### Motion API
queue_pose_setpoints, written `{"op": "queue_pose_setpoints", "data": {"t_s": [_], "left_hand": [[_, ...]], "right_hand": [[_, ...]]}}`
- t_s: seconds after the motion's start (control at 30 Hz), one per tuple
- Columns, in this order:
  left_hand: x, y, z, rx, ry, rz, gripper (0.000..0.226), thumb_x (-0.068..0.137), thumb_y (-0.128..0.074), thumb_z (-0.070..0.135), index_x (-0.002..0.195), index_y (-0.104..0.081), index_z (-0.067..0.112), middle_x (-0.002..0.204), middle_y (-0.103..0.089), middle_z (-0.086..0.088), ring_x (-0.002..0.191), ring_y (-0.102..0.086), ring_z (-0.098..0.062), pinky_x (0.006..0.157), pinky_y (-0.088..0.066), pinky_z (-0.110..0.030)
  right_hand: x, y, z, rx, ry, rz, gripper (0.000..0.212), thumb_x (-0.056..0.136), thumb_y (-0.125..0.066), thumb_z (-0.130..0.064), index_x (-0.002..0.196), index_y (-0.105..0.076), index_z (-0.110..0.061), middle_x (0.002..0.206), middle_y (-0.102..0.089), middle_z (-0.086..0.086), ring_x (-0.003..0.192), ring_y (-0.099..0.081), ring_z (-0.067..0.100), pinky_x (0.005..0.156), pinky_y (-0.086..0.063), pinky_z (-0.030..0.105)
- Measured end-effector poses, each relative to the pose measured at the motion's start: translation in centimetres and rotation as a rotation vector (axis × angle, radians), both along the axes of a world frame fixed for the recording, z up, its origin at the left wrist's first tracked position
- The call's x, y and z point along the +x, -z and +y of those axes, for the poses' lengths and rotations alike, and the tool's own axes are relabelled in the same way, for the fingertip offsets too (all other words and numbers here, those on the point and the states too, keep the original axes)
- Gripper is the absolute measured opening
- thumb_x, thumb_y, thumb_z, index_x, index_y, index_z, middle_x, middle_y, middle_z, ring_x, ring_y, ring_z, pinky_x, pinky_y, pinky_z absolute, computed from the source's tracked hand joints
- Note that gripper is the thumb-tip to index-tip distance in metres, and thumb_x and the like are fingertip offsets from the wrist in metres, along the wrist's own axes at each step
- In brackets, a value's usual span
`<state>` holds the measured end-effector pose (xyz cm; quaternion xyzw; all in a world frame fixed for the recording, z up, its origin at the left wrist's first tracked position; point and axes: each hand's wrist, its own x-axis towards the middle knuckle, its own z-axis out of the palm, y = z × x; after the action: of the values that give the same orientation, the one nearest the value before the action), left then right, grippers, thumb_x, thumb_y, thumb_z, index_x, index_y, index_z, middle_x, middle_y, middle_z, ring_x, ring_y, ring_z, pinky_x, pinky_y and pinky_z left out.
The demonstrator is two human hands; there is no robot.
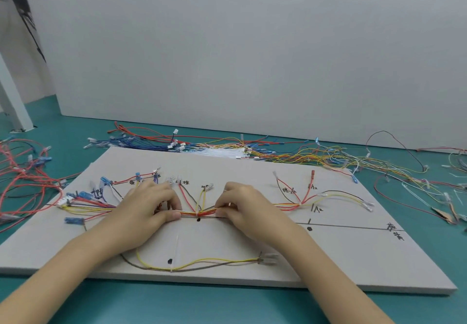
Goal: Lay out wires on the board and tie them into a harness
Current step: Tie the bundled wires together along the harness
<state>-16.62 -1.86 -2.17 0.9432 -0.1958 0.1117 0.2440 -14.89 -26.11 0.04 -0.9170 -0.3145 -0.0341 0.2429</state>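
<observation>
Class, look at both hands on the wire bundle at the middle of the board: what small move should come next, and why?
Probably tighten the tie at the bundle between the hands. The left hand and right hand pinch the gathered wires on either side of that spot, above a black dot on the board.

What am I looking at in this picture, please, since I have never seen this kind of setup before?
There is one picture, taken by a camera worn on a person's head, looking down at their own bare hands; no machine is involved. A grey board marked with lines and handwritten labels lies on a teal table. Coloured wires are laid along the lines. The left hand and right hand each pinch the wire bundle in the middle, gathering it together. Loose wires lie in heaps behind the board.
</observation>
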Motion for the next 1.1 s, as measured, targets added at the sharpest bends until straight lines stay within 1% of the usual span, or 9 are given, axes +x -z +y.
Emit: {"op": "queue_pose_setpoints", "data": {"t_s": [0.3, 0.43, 0.53, 0.57, 0.67, 0.77, 0.9, 0.97, 1.1], "left_hand": [[-0.2, 0.6, 0.1, -0.103, 0.044, -0.087, 0.021, 0.087, -0.07, 0.019, 0.075, -0.06, 0.034, 0.079, -0.057, 0.017, 0.085, -0.047, -0.005, 0.075, -0.039, -0.026], [-0.1, -0.6, 0.6, -0.271, 0.003, -0.176, 0.021, 0.091, -0.065, 0.018, 0.078, -0.058, 0.032, 0.091, -0.058, 0.015, 0.083, -0.05, -0.004, 0.071, -0.034, -0.011], [0.1, -2.1, 1.2, -0.353, -0.056, -0.143, 0.005, 0.08, -0.066, 0.034, 0.079, -0.062, 0.038, 0.091, -0.061, 0.014, 0.087, -0.053, -0.005, 0.078, -0.037, -0.016], [0.1, -2.4, 1.5, -0.341, -0.076, -0.126, 0.008, 0.074, -0.067, 0.042, 0.08, -0.062, 0.041, 0.092, -0.061, 0.014, 0.09, -0.054, -0.005, 0.082, -0.039, -0.021], [-0.2, -2.6, 3.3, -0.249, -0.221, -0.063, 0.047, 0.053, -0.078, 0.054, 0.091, -0.051, 0.047, 0.1, -0.053, 0.011, 0.095, -0.055, -0.012, 0.087, -0.044, -0.038], [-0.5, -2.4, 5.0, -0.206, -0.306, 0.088, 0.066, 0.04, -0.082, 0.061, 0.091, -0.045, 0.041, 0.094, -0.053, 0.011, 0.085, -0.059, -0.011, 0.081, -0.049, -0.04], [-0.5, -1.6, 5.7, -0.244, -0.295, 0.14, 0.06, 0.043, -0.08, 0.062, 0.088, -0.054, 0.032, 0.075, -0.066, 0.012, 0.068, -0.06, -0.002, 0.068, -0.045, -0.02], [-0.4, -1.2, 5.9, -0.222, -0.288, 0.139, 0.052, 0.049, -0.078, 0.063, 0.087, -0.059, 0.034, 0.074, -0.066, 0.016, 0.064, -0.059, -0.001, 0.068, -0.044, -0.021], [-0.2, -1.0, 6.9, -0.053, -0.238, 0.193, 0.045, 0.059, -0.075, 0.071, 0.096, -0.061, 0.05, 0.087, -0.062, 0.028, 0.075, -0.059, 0.003, 0.077, -0.042, -0.027]], "right_hand": [[-0.8, 0.4, 0.3, 0.16, -0.049, -0.061, 0.011, 0.096, -0.055, -0.011, 0.093, -0.064, -0.006, 0.092, -0.054, 0.003, 0.084, -0.05, 0.016, 0.077, -0.043, 0.032], [-0.8, -1.1, 1.4, 0.326, -0.036, -0.16, 0.008, 0.095, -0.057, -0.009, 0.09, -0.062, -0.006, 0.085, -0.051, -0.001, 0.075, -0.043, 0.004, 0.07, -0.033, 0.016], [-0.2, -2.0, 2.9, 0.35, 0.014, -0.237, 0.008, 0.095, -0.055, -0.01, 0.093, -0.063, -0.008, 0.087, -0.051, -0.004, 0.081, -0.044, 0.008, 0.072, -0.034, 0.015], [0.1, -2.1, 3.1, 0.34, 0.036, -0.243, 0.009, 0.096, -0.055, -0.011, 0.094, -0.063, -0.008, 0.088, -0.052, -0.003, 0.082, -0.044, 0.01, 0.073, -0.037, 0.019], [0.8, -2.0, 2.9, 0.314, 0.062, -0.214, 0.01, 0.096, -0.054, -0.011, 0.095, -0.063, -0.008, 0.089, -0.052, -0.001, 0.083, -0.044, 0.013, 0.075, -0.039, 0.026], [1.0, -1.6, 2.6, 0.3, 0.068, -0.194, 0.01, 0.096, -0.054, -0.013, 0.094, -0.063, -0.01, 0.088, -0.052, -0.002, 0.082, -0.042, 0.01, 0.074, -0.036, 0.021], [1.0, -1.2, 2.4, 0.3, 0.08, -0.181, 0.009, 0.096, -0.055, -0.013, 0.093, -0.064, -0.011, 0.087, -0.051, -0.005, 0.083, -0.042, 0.008, 0.074, -0.034, 0.019], [1.0, -1.2, 2.3, 0.298, 0.08, -0.171, 0.009, 0.096, -0.056, -0.014, 0.092, -0.064, -0.012, 0.086, -0.049, -0.007, 0.083, -0.042, 0.008, 0.074, -0.035, 0.019], [0.9, -0.6, 2.0, 0.291, 0.088, -0.138, 0.009, 0.096, -0.055, -0.015, 0.094, -0.064, -0.013, 0.085, -0.049, -0.007, 0.082, -0.044, 0.009, 0.075, -0.038, 0.022]]}}
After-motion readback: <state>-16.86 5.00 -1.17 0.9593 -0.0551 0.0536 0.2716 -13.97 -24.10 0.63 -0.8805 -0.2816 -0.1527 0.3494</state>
